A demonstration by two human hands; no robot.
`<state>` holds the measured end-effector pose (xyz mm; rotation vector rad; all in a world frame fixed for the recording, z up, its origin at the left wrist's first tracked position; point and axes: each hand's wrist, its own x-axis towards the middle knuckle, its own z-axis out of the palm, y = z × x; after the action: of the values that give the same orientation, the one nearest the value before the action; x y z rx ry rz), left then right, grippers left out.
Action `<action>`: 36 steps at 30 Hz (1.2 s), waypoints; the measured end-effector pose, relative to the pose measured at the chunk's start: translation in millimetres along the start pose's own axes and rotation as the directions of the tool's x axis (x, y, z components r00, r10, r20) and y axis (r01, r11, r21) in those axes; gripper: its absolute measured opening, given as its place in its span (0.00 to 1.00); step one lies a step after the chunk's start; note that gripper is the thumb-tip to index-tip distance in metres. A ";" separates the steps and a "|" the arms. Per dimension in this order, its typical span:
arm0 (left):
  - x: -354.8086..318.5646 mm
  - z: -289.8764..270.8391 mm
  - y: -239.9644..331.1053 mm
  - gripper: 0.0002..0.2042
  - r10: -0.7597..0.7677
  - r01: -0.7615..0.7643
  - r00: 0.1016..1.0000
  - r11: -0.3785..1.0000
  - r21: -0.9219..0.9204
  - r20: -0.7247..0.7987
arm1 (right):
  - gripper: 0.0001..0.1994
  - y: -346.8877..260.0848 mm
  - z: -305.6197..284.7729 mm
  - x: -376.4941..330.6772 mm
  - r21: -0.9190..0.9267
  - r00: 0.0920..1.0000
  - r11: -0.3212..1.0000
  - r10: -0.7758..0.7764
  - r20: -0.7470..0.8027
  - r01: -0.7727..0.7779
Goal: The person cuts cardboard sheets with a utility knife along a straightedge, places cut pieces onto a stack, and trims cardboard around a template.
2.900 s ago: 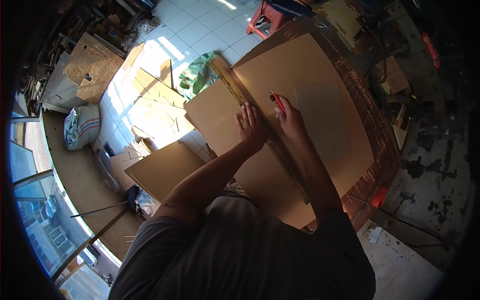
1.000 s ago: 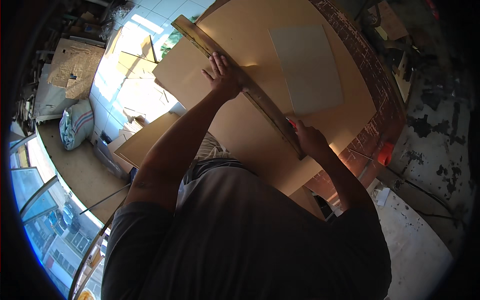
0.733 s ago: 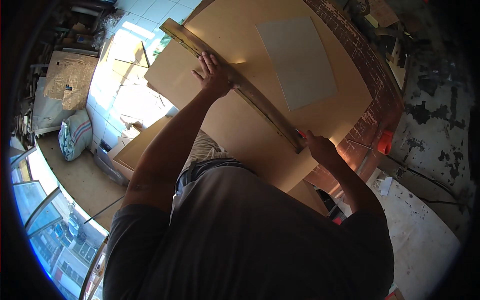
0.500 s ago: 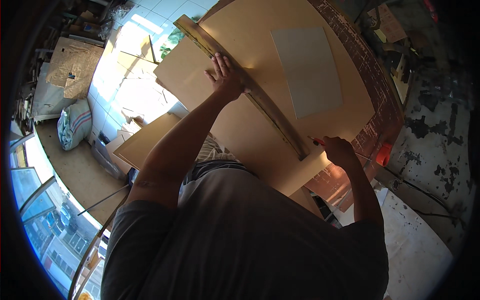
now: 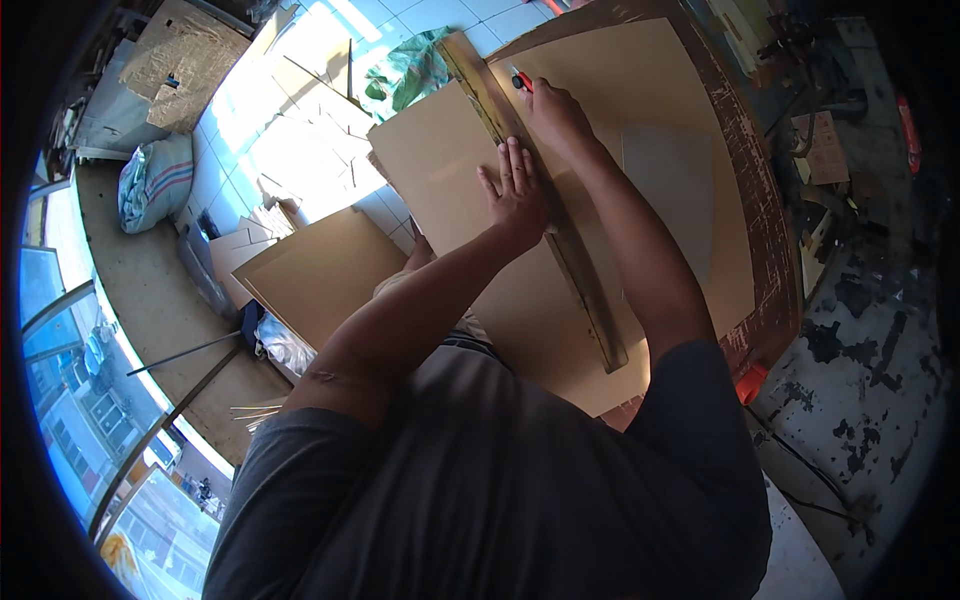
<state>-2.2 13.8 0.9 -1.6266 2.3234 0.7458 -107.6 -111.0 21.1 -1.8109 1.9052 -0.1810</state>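
A large tan cardboard sheet covers most of the table in front of me. Across it slants a long straightedge bar, worn and yellowish-brown. My left hand lies flat on the bar's middle, fingers stretched out, pressing it to the sheet. Near the bar's far end, my right hand is closed around a red and black utility knife. The knife's tip is beside the bar's right edge; whether it touches the sheet I cannot tell. A grey rectangular board lies on the sheet, partly behind my right arm.
The table's worn brown edge curves along the right. A red object sits at its near right corner. More cardboard stands at my left, with a striped sack beyond. A green plastic bag lies past the far edge.
My right hand with the knife has gone from the bar's near end to its far end. My left hand still presses the bar. The whole view has shifted.
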 end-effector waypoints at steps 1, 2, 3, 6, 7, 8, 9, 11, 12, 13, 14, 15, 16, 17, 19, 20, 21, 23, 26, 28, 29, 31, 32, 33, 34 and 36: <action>-0.3 0.2 -0.1 0.61 0.008 -0.008 1.000 1.000 0.003 -0.008 | 0.17 -5.7 1.9 13.8 -0.031 1.000 0.999 -0.019 -0.025 0.019; -2.0 -4.8 -0.2 0.61 0.016 -0.015 1.000 1.000 -0.020 0.022 | 0.17 -8.8 4.2 24.0 -0.062 0.998 0.997 -0.039 -0.048 0.036; -1.6 -4.7 0.1 0.61 0.011 -0.010 1.000 1.000 -0.024 0.025 | 0.17 -10.0 6.1 31.5 -0.063 0.998 0.997 -0.041 -0.042 0.039; -0.2 -4.8 -0.2 0.61 0.002 -0.002 1.000 1.000 -0.025 0.020 | 0.16 -16.8 10.5 43.1 -0.100 0.999 0.994 -0.038 0.030 0.041; -0.6 -4.0 -0.9 0.61 -0.006 0.006 1.000 1.000 -0.027 0.022 | 0.16 -18.1 11.2 43.1 -0.108 0.997 0.992 -0.063 0.054 0.068; -1.2 -3.6 -1.0 0.61 -0.002 0.003 1.000 1.000 -0.028 0.020 | 0.16 -19.5 11.6 42.5 -0.116 0.993 0.989 -0.085 0.077 0.093; -0.9 -3.6 -1.4 0.61 0.001 0.000 1.000 1.000 -0.028 0.018 | 0.16 -21.7 12.7 41.9 -0.115 0.993 0.989 -0.087 0.081 0.096; 0.5 -4.5 -0.6 0.61 -0.005 0.006 1.000 1.000 -0.021 0.019 | 0.16 -22.7 15.1 40.3 -0.126 0.996 0.990 -0.056 0.073 0.065; 0.3 -5.1 0.2 0.61 -0.007 0.007 1.000 1.000 -0.013 0.018 | 0.16 -21.7 15.4 41.4 -0.124 0.996 0.990 -0.054 0.075 0.063; 0.4 -5.9 0.8 0.61 -0.006 0.007 1.000 1.000 -0.011 0.021 | 0.16 -20.7 15.0 43.4 -0.128 0.994 0.989 -0.066 0.082 0.076; 0.0 -6.9 1.5 0.60 -0.010 0.011 0.999 1.000 -0.029 0.033 | 0.16 -19.0 15.8 43.7 -0.131 0.993 0.987 -0.079 0.089 0.090; -0.3 -7.6 2.3 0.60 -0.012 0.014 0.999 0.999 -0.046 0.046 | 0.16 -16.2 16.1 42.4 -0.127 0.993 0.988 -0.077 0.091 0.088; 0.1 -6.0 3.3 0.60 -0.011 0.013 0.999 0.999 -0.043 0.049 | 0.16 -12.3 15.5 40.4 -0.121 0.992 0.989 -0.079 0.095 0.090; 0.7 -3.8 3.0 0.62 -0.013 0.013 1.000 0.999 -0.029 0.021 | 0.15 -11.0 15.0 38.1 -0.113 0.991 0.989 -0.085 0.102 0.097; 1.7 1.0 2.3 0.65 -0.014 0.014 1.000 1.000 -0.014 -0.005 | 0.15 -3.4 15.6 19.6 -0.112 0.990 0.988 -0.091 0.107 0.103; 1.4 -1.2 3.3 0.65 -0.004 0.005 1.000 1.000 -0.012 0.021 | 0.15 3.6 13.6 4.8 -0.118 0.990 0.988 -0.089 0.108 0.102; 1.9 -0.8 1.8 0.65 0.001 -0.001 0.999 1.000 -0.008 0.044 | 0.15 7.9 12.6 -10.1 -0.117 0.990 0.988 -0.087 0.107 0.100; 3.9 8.2 -0.3 0.65 -0.008 0.008 1.000 1.000 0.003 0.005 | 0.14 16.6 9.8 -46.8 -0.130 0.987 0.991 -0.013 0.159 0.034; 4.4 10.3 2.6 0.65 -0.011 0.011 1.000 1.000 0.004 -0.022 | 0.14 44.8 10.8 -104.0 -0.091 0.990 0.993 -0.063 0.129 0.075; 7.3 18.0 0.1 0.65 -0.026 0.028 0.999 0.998 0.063 -0.044 | 0.14 48.8 0.5 -142.5 -0.103 0.982 0.995 0.006 0.191 0.014; 6.7 12.5 2.6 0.65 -0.010 0.013 0.999 0.998 0.066 -0.038 | 0.13 54.1 -4.6 -164.2 -0.121 0.964 0.991 0.081 0.252 -0.052; 1.2 -6.7 7.2 0.57 0.004 -0.001 0.998 0.999 -0.044 0.068 | 0.13 78.8 0.1 -211.8 -0.130 0.952 0.986 0.134 0.274 -0.101; 3.1 -2.1 4.0 0.61 0.000 0.001 0.999 1.000 -0.030 0.035 | 0.13 85.8 -0.2 -234.6 -0.140 0.940 0.983 0.160 0.300 -0.123; 2.4 -2.5 2.5 0.61 0.008 -0.007 0.999 1.000 -0.029 0.039 | 0.12 87.3 -5.0 -256.1 -0.196 0.914 0.969 0.212 0.345 -0.151; 1.5 -2.9 0.8 0.62 0.004 -0.003 0.999 1.000 -0.023 0.048 | 0.11 88.2 -10.0 -278.7 -0.253 0.883 0.951 0.266 0.386 -0.176; 3.8 -2.2 -3.0 0.66 0.001 -0.001 1.000 1.000 -0.009 0.029 | 0.10 99.5 -16.6 -327.4 -0.283 0.876 0.937 0.303 0.376 -0.203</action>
<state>-0.6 8.8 0.2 -1.6077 2.3049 0.7761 -207.9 211.4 79.0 -1.5539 1.8808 0.5067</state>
